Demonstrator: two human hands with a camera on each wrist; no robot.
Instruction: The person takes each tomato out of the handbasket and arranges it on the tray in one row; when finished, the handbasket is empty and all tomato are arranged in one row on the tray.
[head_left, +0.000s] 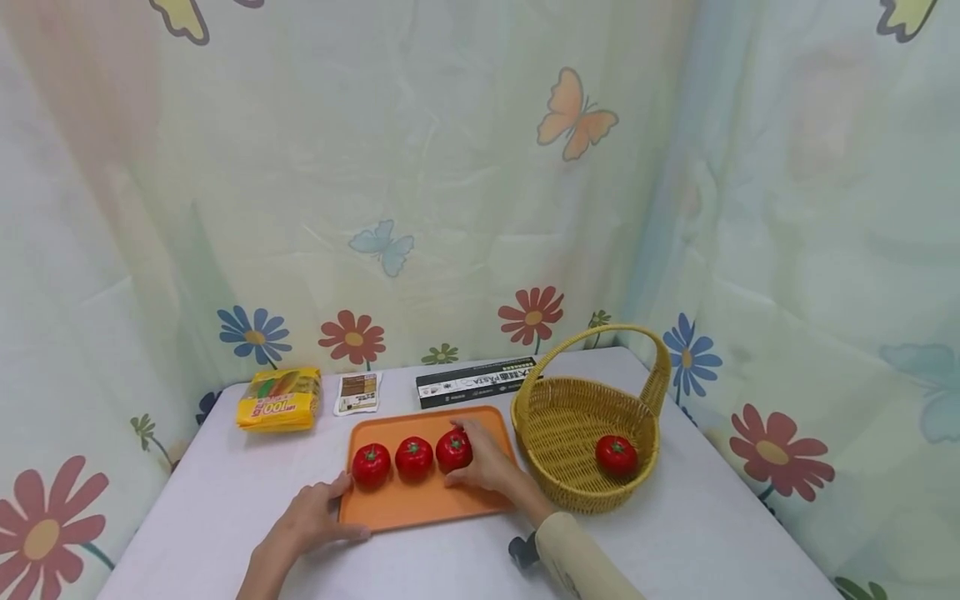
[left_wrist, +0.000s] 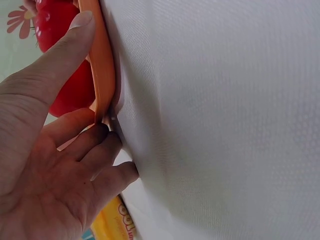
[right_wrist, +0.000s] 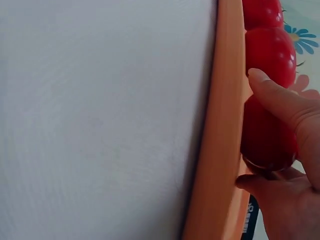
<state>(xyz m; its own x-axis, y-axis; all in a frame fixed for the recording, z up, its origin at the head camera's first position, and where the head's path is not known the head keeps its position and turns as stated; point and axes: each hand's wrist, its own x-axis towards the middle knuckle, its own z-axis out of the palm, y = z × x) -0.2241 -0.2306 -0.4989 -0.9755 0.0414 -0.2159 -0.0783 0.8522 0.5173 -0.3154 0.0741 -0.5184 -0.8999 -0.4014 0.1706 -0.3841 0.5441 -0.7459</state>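
Three red tomatoes stand in a row on an orange tray [head_left: 420,508]: a left one [head_left: 371,467], a middle one [head_left: 414,458] and a right one [head_left: 452,452]. My right hand [head_left: 486,461] grips the right tomato, thumb on its near side and fingers around its far side. In the right wrist view this tomato [right_wrist: 267,132] sits low between thumb and fingers, beside the middle one. My left hand [head_left: 311,517] holds the tray's near left corner. The left wrist view has its thumb [left_wrist: 65,50] over the rim and fingertips touching the edge.
Right of the tray stands a yellow wicker basket [head_left: 558,492] with a tall handle, holding one tomato [head_left: 617,456]. Behind lie a black-and-white pasta box [head_left: 476,383], a small brown-and-white packet [head_left: 358,393] and a yellow packet [head_left: 281,400]. Patterned curtains enclose the white table.
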